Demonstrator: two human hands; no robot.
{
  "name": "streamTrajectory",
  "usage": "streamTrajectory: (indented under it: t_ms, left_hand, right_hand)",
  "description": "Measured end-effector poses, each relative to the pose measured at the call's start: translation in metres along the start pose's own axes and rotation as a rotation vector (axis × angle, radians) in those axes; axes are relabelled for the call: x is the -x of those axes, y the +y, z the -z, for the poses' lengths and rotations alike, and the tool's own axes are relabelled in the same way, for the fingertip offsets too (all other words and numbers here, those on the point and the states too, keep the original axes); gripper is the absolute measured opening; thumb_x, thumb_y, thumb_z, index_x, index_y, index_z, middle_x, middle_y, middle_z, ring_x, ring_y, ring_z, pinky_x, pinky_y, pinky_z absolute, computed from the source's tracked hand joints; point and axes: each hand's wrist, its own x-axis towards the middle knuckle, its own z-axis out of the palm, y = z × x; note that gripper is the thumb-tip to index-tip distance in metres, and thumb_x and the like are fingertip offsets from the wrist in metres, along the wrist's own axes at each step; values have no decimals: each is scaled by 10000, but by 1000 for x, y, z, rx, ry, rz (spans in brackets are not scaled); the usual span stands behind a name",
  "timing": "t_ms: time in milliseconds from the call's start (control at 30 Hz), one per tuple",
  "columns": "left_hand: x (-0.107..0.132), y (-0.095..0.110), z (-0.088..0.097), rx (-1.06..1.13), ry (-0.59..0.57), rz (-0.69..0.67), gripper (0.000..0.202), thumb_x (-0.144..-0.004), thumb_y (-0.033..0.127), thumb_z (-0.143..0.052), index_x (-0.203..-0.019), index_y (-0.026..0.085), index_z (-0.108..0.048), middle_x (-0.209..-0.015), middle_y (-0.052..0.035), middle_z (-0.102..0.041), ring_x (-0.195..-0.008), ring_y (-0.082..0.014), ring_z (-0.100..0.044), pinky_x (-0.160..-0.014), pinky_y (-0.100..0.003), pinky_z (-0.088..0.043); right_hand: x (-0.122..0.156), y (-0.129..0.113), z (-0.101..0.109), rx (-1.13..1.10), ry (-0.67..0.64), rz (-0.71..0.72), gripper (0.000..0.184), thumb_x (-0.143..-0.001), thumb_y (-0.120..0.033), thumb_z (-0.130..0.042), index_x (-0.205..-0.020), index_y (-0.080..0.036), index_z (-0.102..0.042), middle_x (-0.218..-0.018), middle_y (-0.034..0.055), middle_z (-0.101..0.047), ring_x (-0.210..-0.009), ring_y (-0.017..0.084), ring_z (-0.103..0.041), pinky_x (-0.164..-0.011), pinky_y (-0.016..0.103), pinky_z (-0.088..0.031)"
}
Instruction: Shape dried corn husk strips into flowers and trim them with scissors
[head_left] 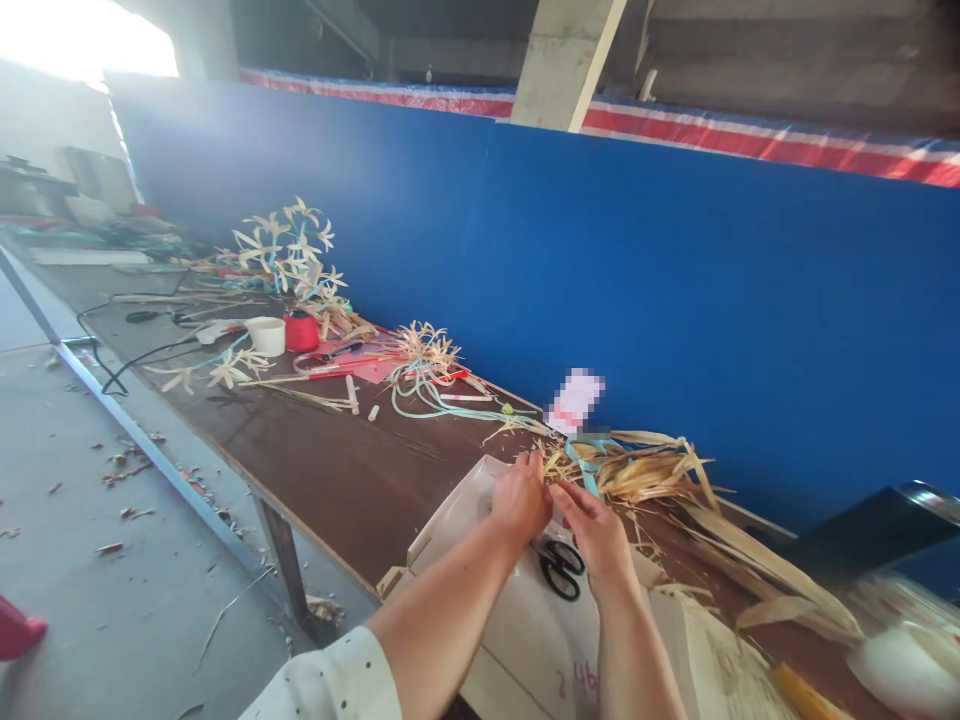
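My left hand [523, 497] is closed above a white covered board [465, 540], its fingertips bent near the board's far edge. Close beside it, my right hand [600, 530] pinches with thumb and forefinger. Whatever the fingers hold is too small or hidden to make out. Black-handled scissors [561, 572] lie on the board between my wrists, their blades partly covered. Just beyond the fingertips are narrow straw-coloured scraps [553, 462] and a light blue ribbon [583, 468]. Dried husk leaves [652, 470] are piled to the right of my right hand.
Along the brown table [360, 470] lie husk flowers [289, 250], pale green cords [427, 400], a white cup [266, 336], a red jar [301, 330] and a black cable [142, 355]. A blue partition [675, 300] borders the far side. Blurred white objects [907, 660] sit at right.
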Motion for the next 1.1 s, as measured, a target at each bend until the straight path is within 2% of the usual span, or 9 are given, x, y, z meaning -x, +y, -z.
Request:
streamTrajectory:
  t_ms: [67, 133, 300, 433, 567, 800, 900, 967, 1100]
  left_hand:
    - [0, 0, 0, 2, -4, -31, 494, -816, 226, -416, -1296, 198, -307, -1170, -115, -483, -967, -220, -559, -822, -313, -429]
    - [1, 0, 0, 8, -2, -65, 503, -812, 212, -412, -1302, 215, -301, -1164, -104, -487, -962, -217, -558, -827, -312, -426]
    - [2, 0, -4, 10, -11, -120, 536, -794, 217, -433, -1311, 230, -294, -1163, -93, -488, -969, -226, -556, -840, -331, -426]
    - [2, -2, -5, -2, 24, -74, 529, -773, 166, -426, -1291, 222, -335, -1175, -90, -491, -954, -214, -564, -837, -324, -430]
    - [0, -3, -7, 16, 39, -54, 534, -742, 179, -464, -1267, 219, -371, -1159, -77, -517, -927, -200, -568, -837, -310, -431]
    - [0, -1, -9, 22, 26, -37, 460, -771, 267, -471, -1225, 219, -415, -1112, -62, -551, -914, -185, -573, -859, -306, -426]
    - [2, 1, -8, 11, 22, -51, 437, -779, 259, -464, -1213, 224, -430, -1102, -57, -558, -913, -179, -573, -858, -299, -428]
    - [3, 2, -7, 0, 11, -94, 387, -778, 255, -462, -1165, 228, -471, -1078, -50, -567, -911, -181, -574, -845, -298, -435]
    - [5, 7, -6, -3, -46, -234, 284, -746, 205, -480, -1019, 206, -556, -1016, -46, -589, -914, -185, -570, -812, -278, -449]
  right_hand:
    - [0, 4, 2, 74, -91, 40, 256, -645, -417, -703, -818, -230, -731, -804, 26, -694, -802, 212, -629, -675, 269, -474]
    - [0, 6, 5, 112, -134, 48, 243, -689, -435, -660, -820, -242, -728, -805, 25, -694, -821, 221, -625, -730, 288, -466]
    - [0, 11, 8, 61, -155, 18, 240, -670, -441, -666, -780, -233, -712, -690, 13, -668, -673, 194, -605, -565, 264, -449]
    - [-3, 17, 13, -232, -45, -121, 270, -602, -419, -721, -750, -204, -656, -579, -15, -606, -430, 100, -465, -356, 207, -300]
    - [-10, 21, 22, -584, 72, -185, 327, -547, -383, -756, -726, -196, -557, -655, -20, -612, -431, 56, -439, -321, 150, -243]
    - [-19, 23, 29, -614, 278, -75, 332, -608, -409, -707, -659, -213, -443, -468, -115, -372, -336, 37, -275, -309, 164, -169]
    - [-18, 21, 25, -569, 221, -78, 311, -597, -420, -719, -660, -207, -501, -438, -117, -338, -336, 44, -255, -321, 183, -163]
    - [-16, 18, 20, -511, 145, -102, 308, -586, -429, -732, -726, -196, -588, -478, -91, -440, -360, 51, -310, -337, 190, -213]
    - [-13, 17, 11, -408, -31, -128, 373, -572, -430, -744, -845, -185, -676, -763, 5, -650, -529, 101, -508, -440, 209, -371]
